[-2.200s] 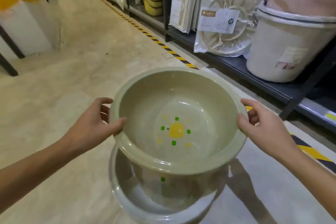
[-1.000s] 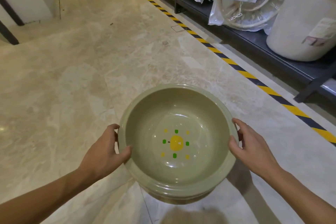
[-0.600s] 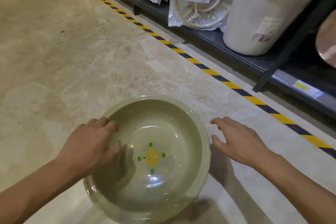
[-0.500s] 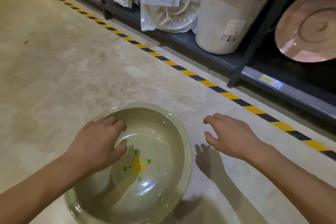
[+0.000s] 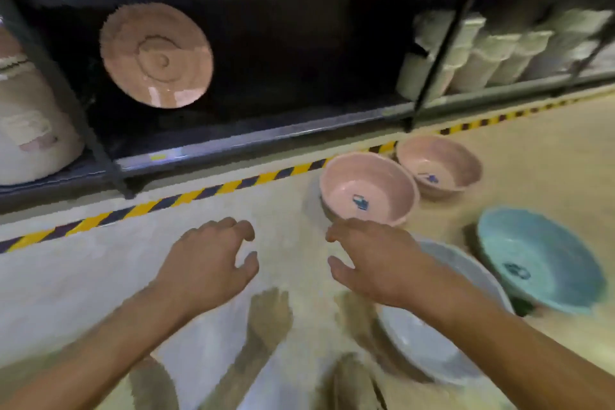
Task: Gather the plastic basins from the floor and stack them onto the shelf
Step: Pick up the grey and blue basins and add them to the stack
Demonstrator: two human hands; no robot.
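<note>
Plastic basins lie loose on the floor by the striped tape: a near pink basin just ahead of the right hand, a second pink basin beside it, a teal basin further right and a grey basin under the right forearm. Both hands are empty, left hand and right with fingers loosely spread. To gather well, I'd take the near pink basin by opposite rim edges and nest it into its twin before lifting to the shelf

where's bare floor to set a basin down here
Bare floor lies left of the left hand, bordered by the striped tape. Right side is crowded: two pink basins, teal basin and grey basin sit close together.
</note>
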